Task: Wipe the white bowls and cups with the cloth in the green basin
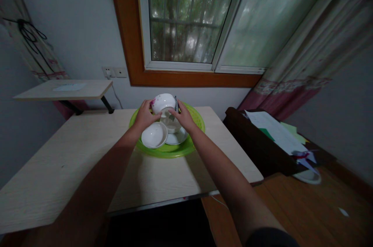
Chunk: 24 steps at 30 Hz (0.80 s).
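A white bowl [164, 102] with pink flowers on its side is tilted over a green plastic basin [166, 153]. My left hand [145, 116] grips the bowl's left side, thumb pointing inward. From the right, my right hand [183, 116] closes on it, with a dark-patterned patch I cannot make out beside its fingers. Just below the thumbs is a translucent, pale bowl-like vessel [171, 124]. A smaller white bowl [154, 135] lies in the basin at front left, its inside facing me. Beside it rests a white plate [177, 137], partly covered by the vessel.
The basin stands on a pale wooden table [122, 184]. A small raised shelf [96, 90] with paper on it is at the back left. Behind are a wall socket [114, 72] and a window. Right of the table, papers [276, 134] lie on a dark brown piece of furniture [247, 142].
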### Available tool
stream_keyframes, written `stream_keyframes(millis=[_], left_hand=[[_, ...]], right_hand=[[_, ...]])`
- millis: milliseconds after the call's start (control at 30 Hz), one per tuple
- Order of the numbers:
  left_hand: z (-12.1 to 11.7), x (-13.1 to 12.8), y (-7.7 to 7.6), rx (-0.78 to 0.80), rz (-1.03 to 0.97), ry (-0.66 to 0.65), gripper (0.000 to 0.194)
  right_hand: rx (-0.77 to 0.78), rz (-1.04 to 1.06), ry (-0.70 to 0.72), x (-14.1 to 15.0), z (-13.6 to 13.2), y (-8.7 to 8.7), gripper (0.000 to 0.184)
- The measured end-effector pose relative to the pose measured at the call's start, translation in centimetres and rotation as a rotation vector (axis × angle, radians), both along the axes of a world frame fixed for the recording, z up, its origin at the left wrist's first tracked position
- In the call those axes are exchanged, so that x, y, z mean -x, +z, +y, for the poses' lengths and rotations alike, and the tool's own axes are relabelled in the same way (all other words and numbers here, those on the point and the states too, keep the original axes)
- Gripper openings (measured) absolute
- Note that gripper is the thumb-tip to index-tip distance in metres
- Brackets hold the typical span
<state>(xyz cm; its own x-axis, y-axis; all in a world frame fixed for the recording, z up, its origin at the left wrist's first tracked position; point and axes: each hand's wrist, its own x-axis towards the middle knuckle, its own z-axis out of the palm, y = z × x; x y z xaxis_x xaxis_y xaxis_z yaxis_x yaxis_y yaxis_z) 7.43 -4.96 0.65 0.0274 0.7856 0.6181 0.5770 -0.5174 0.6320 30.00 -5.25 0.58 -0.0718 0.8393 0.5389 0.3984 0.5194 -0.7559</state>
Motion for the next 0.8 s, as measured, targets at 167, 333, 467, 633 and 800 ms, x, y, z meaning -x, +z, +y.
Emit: stream_keyframes(millis=[167, 333, 467, 633, 800], left_hand=[[0.8, 0.2, -0.5, 0.191, -0.228, -0.136, 0.063], [-0.1, -0.4, 0.2, 0.355, -0.412, -0.329, 0.069], [-0.6, -0.5, 1.1, 0.403, -0.455, -0.339, 0.051], [-0.1, -0.3, 1.4, 0.396, -0.461, -0.270, 0.053], [1.2, -0.5, 1.5, 0.430, -0.468, -0.292, 0.059]], right_hand=[[0.002, 0.085, 0.068, 0.4, -0.8, 0.8, 0.069], [0.021, 0.135, 0.023, 0.3, -1.1, 1.1, 0.053], [0.064, 0.169, 0.055, 0.3, -1.0, 0.9, 0.051], [0.104, 0.172, 0.056, 0.6, -1.0, 0.7, 0.054], [0.141, 0.219, 0.043, 0.7, -1.0, 0.7, 0.053]])
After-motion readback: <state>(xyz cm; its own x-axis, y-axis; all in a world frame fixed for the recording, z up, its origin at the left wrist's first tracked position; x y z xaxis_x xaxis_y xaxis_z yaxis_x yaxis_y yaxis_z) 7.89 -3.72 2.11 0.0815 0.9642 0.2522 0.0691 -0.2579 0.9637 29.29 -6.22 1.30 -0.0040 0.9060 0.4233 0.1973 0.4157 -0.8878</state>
